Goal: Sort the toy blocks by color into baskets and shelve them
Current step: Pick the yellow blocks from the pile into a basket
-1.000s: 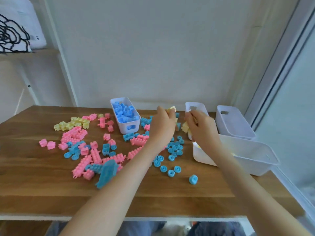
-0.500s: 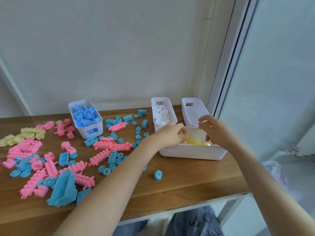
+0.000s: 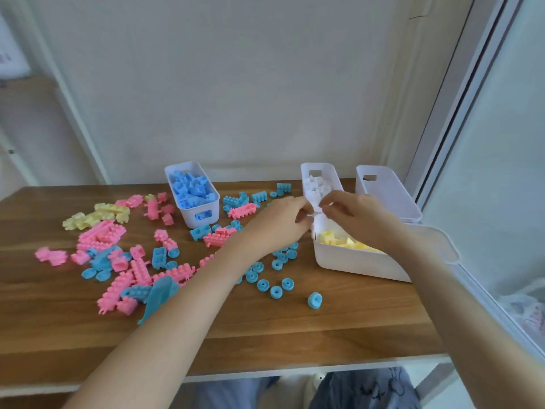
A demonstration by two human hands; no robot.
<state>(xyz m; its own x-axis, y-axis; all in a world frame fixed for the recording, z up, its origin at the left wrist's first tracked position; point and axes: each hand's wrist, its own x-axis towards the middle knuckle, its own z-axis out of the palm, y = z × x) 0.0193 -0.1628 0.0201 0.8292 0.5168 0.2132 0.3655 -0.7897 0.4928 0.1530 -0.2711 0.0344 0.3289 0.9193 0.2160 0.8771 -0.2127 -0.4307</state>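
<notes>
My left hand [image 3: 277, 228] and my right hand [image 3: 356, 219] meet fingertip to fingertip over the near end of the narrow basket of white blocks [image 3: 305, 175]. Both seem to pinch one small white block [image 3: 313, 215] between them; its shape is hard to make out. Right below stands the larger white basket [image 3: 354, 265] with yellow blocks [image 3: 348, 242] inside. The basket of blue blocks [image 3: 206, 221] stands at the back middle. Pink blocks [image 3: 100, 234], yellow blocks [image 3: 94, 215] and blue rings [image 3: 275, 292] lie loose on the wooden table [image 3: 295, 335].
An empty white basket [image 3: 383, 187] stands at the back right by the window frame. A large teal piece [image 3: 159, 296] lies near my left forearm. The table's right edge runs close behind the yellow basket. A shelf post rises at the left.
Both hands have left the yellow basket's opening and come together over the near end of the white-block basket. The view swung back left a little.
</notes>
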